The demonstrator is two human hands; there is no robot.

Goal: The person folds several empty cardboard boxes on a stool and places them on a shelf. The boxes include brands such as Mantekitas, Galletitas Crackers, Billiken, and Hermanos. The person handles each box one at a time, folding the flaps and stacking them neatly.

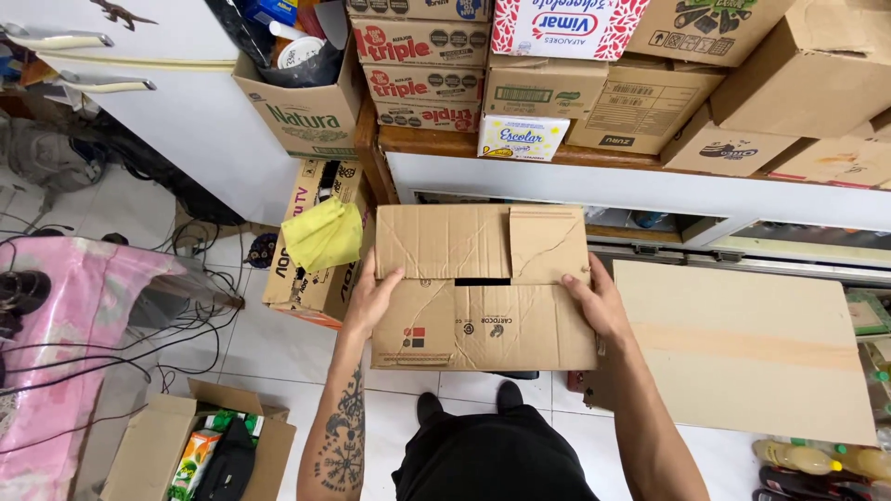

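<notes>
Overhead, both hands hold a brown cardboard box (pixel 483 286) out in front of the body, above the white tiled floor (pixel 269 343). Its top flaps are folded down, with a small dark slot left where they meet in the middle. The left hand (pixel 374 299) clasps the box's left edge, thumb lying on the top flap and fingers wrapped under the side. The right hand (pixel 597 301) grips the right edge the same way, thumb on top, fingers curled round the corner.

Just left of the box, a yellow cloth (pixel 324 235) lies draped over a tall carton (pixel 311 250) standing on the floor. Right of the box, a large flat cardboard sheet (pixel 742 348) lies close beside the right forearm. Beyond the box runs a wooden shelf (pixel 445 144) stacked with many cartons. At far left stands a white fridge (pixel 176 102). Near left, an open box (pixel 153 450) on the floor holds packaged goods, and a pink cloth (pixel 56 353) covers something beside it. Bottles (pixel 817 458) lie at near right.
</notes>
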